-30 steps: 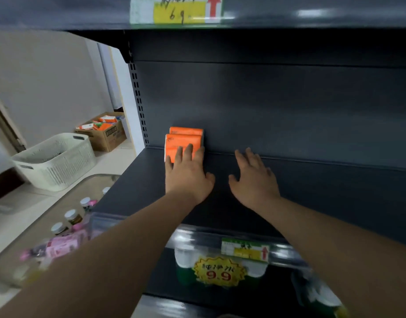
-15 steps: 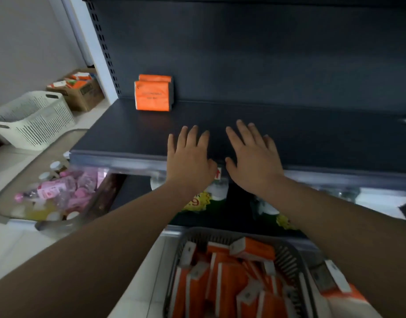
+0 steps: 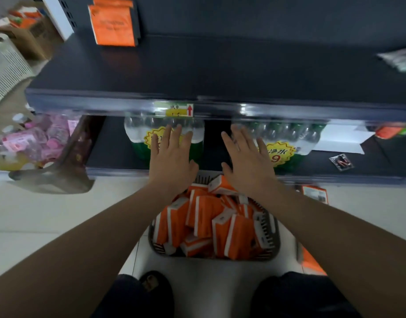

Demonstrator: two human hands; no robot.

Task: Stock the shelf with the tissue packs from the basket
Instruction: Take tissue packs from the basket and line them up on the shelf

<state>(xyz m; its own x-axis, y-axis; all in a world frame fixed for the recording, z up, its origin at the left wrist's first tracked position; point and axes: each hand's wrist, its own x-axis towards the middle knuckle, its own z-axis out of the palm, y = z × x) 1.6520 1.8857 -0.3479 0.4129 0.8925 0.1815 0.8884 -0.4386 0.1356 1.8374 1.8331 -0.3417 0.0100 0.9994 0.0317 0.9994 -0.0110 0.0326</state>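
Orange tissue packs (image 3: 211, 223) white-edged, jumbled in basket (image 3: 269, 232); both hands' fingers (image 3: 172, 138) straight, apart, empty.

Tissue packs (image 3: 206, 223) in basket (image 3: 269, 230), below shelf (image 3: 197, 72)

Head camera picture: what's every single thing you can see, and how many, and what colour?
shelf: one, dark grey, ahead
shelved tissue packs: two, orange, shelf's back left
basket: one, dark, on floor
basket tissue packs: many, orange and white, heaped in basket
water bottle packs: two, clear and green, lower shelf
pink bottles: several, low left
white basket: one, far left
cardboard box: one, brown, top left
left hand: fingers straight, empty, over basket's far rim
right hand: fingers straight, empty, beside it
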